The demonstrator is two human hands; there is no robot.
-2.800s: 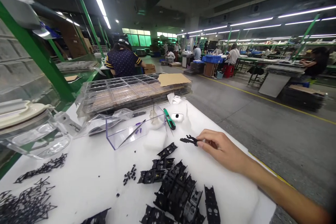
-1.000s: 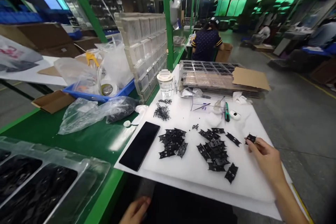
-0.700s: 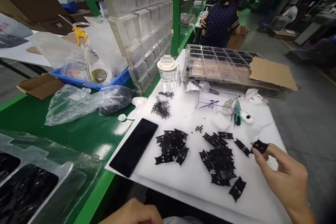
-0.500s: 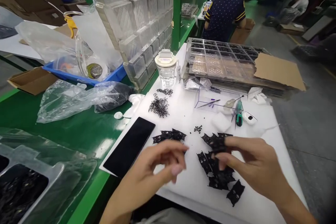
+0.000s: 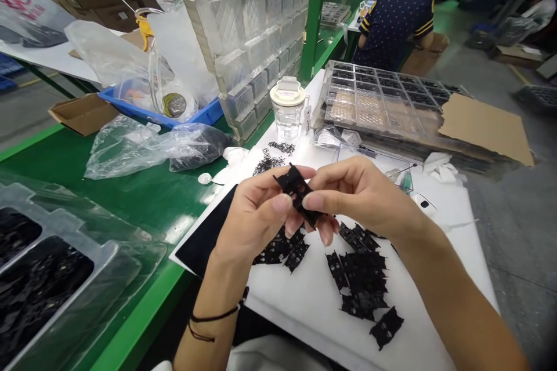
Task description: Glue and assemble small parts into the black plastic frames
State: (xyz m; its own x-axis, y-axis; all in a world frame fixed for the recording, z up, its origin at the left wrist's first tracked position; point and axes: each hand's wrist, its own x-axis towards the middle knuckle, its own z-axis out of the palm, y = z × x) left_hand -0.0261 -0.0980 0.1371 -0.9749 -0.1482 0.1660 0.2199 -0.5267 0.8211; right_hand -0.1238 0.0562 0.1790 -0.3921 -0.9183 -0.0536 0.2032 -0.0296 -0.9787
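Near the middle of the frame, the left hand (image 5: 256, 217) and right hand (image 5: 361, 197) both pinch one black part (image 5: 299, 194), slanting from upper left to lower right.

Red lettering on white plastic bag (image 5: 30, 17), not legible

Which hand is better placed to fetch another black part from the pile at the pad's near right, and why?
Probably the right hand: that pile of black parts lies directly below it, while the left hand sits further off. Both pinch the black part.
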